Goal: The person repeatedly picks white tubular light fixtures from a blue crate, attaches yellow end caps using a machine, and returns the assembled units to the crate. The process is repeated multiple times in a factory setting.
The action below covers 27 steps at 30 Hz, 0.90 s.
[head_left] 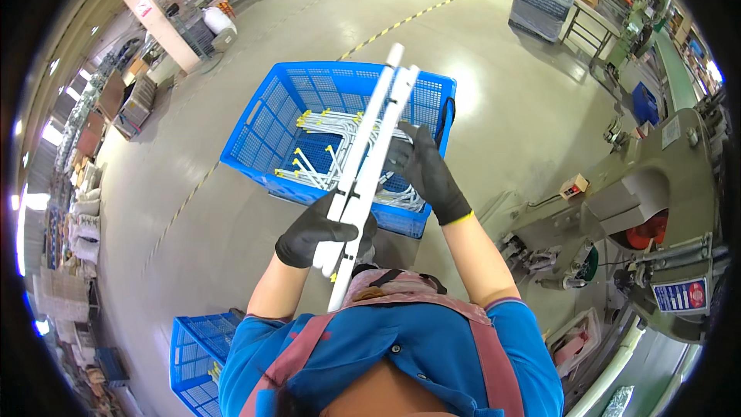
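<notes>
A pair of long white tubes [378, 162] slants upward in front of my chest, side by side, with small dark holes or fittings along them. My left hand [310, 233], in a black glove, is closed around their lower part. Higher up on the right side, my right hand [426, 174], also gloved in black, has its fingers curled against the tubes, partly hidden behind them. Beneath both hands stands a blue plastic crate [258, 120]. Inside it lie several bent white tube frames [340, 125] with yellow end caps.
Another blue crate [181, 355] stands at the lower left. A green-grey machine [691, 177] with a small switch box [573, 187] fills the right side. Farther off are a stack of grey crates [540, 4], a pillar [150, 15] and yellow-black floor tape [432, 9].
</notes>
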Available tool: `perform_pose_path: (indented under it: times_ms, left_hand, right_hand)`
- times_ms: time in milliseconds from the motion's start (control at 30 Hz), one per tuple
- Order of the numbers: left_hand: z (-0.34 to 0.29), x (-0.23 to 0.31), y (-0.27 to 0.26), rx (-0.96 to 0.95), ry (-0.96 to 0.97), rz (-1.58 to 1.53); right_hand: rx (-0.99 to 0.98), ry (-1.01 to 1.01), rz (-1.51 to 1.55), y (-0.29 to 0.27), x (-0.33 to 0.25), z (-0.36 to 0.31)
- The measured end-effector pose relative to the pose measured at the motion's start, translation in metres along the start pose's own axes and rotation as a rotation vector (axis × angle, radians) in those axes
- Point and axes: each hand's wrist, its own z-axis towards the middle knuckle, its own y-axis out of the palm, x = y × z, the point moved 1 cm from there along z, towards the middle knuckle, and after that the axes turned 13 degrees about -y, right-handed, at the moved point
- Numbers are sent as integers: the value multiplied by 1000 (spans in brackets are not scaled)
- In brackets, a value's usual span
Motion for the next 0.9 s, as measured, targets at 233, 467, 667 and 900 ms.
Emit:
perform_pose_path:
  times_ms: [233, 467, 667, 900]
  left_hand:
    - [-61, -50, -7, -317, -284, -105]
    - [-127, -100, -26, 86, 75, 1019]
    - [-184, -176, -24, 613, 54, 1134]
    - [-253, -196, -48, 414, -86, 752]
  right_hand:
    - [136, -194, 476, 2, -19, -20]
    - [-5, -151, 527, 47, -20, -91]
    - [-149, -95, 431, 103, -2, -145]
    - [-288, -55, 133, 150, 9, -190]
